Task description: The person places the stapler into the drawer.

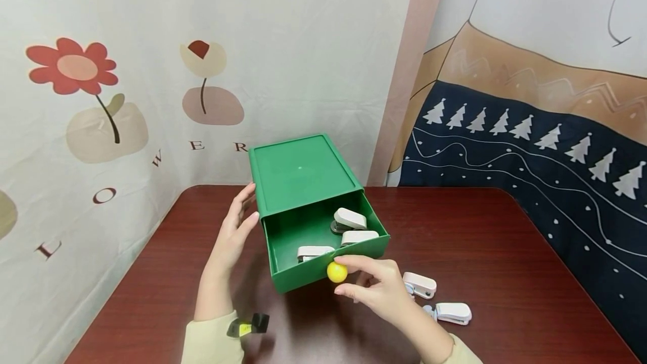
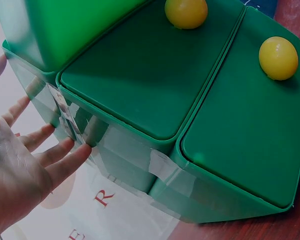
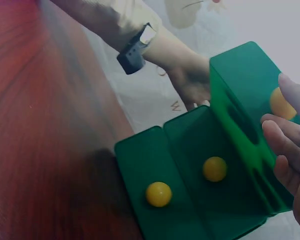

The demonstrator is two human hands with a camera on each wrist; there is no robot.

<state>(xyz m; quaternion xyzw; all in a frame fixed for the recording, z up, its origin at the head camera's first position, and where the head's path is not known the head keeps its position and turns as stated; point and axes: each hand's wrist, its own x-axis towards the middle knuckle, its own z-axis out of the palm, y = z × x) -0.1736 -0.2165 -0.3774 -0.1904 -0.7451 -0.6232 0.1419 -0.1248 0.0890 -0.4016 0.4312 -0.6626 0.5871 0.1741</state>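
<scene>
A green drawer cabinet (image 1: 303, 173) stands on the table, its top drawer (image 1: 288, 233) pulled out. Inside the drawer lie three small pale staplers: one stapler (image 1: 350, 218) at the back right, another stapler (image 1: 360, 237) in front of it, a third stapler (image 1: 314, 252) by the front wall. My right hand (image 1: 379, 285) has thumb and index finger around the drawer's yellow round knob (image 1: 337, 272). My left hand (image 1: 233, 235), fingers spread and fairly straight, rests against the cabinet's left side; the left wrist view shows its fingertips (image 2: 85, 151) at the clear-taped wall.
Two more staplers lie on the table right of my right hand, a pinkish stapler (image 1: 420, 285) and a white stapler (image 1: 453, 313). Below the pulled-out drawer, two closed drawers carry yellow knobs (image 3: 215, 169). A patterned cloth (image 1: 313, 72) hangs behind the dark red table (image 1: 455, 229).
</scene>
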